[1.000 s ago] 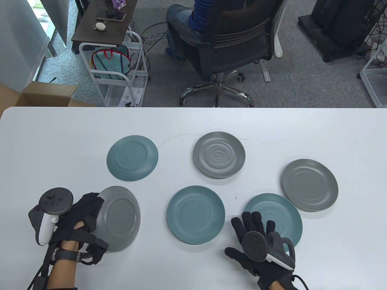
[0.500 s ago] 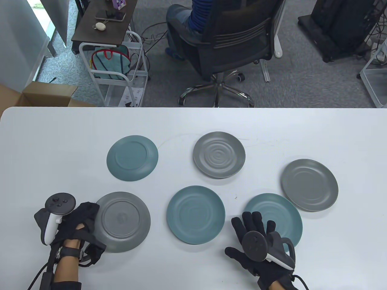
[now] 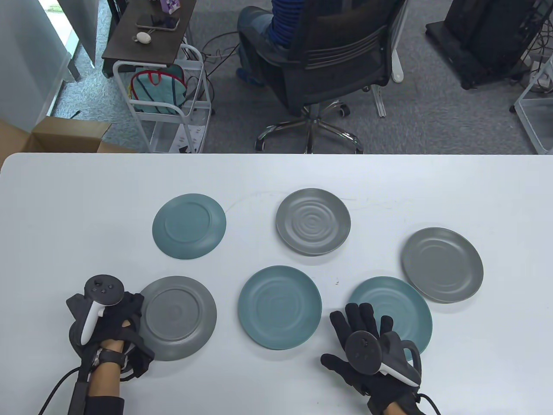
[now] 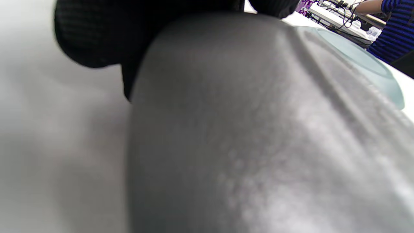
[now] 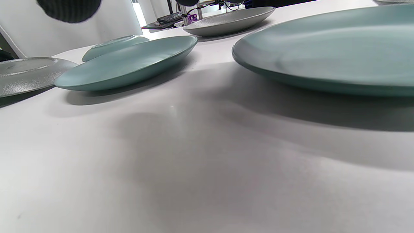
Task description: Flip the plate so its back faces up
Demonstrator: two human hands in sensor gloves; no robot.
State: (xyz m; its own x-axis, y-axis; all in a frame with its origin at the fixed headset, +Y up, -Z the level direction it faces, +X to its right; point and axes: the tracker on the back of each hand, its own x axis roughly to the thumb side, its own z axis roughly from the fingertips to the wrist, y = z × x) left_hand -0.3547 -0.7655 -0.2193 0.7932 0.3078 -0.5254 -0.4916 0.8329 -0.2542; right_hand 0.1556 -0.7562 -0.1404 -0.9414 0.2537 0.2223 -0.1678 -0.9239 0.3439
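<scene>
A grey plate (image 3: 179,317) lies back up at the near left of the white table (image 3: 65,216), flat or almost flat. My left hand (image 3: 131,311) holds its left rim, with the fingers over the edge. In the left wrist view the plate's back (image 4: 258,129) fills the frame and the gloved fingers (image 4: 129,32) curl at its rim. My right hand (image 3: 358,322) rests open on the table, fingers spread, their tips at the left edge of a teal plate (image 3: 397,302) that lies face up.
A second teal plate (image 3: 280,307) lies face up in the near middle. Behind it are a teal plate (image 3: 189,226) back up and a rippled grey plate (image 3: 313,221) face up. Another grey plate (image 3: 441,264) lies at the right.
The grey plate stood tilted on edge in my left hand a second ago; it has come down back up onto the table. My left hand has moved right with it. The right hand has not moved.
</scene>
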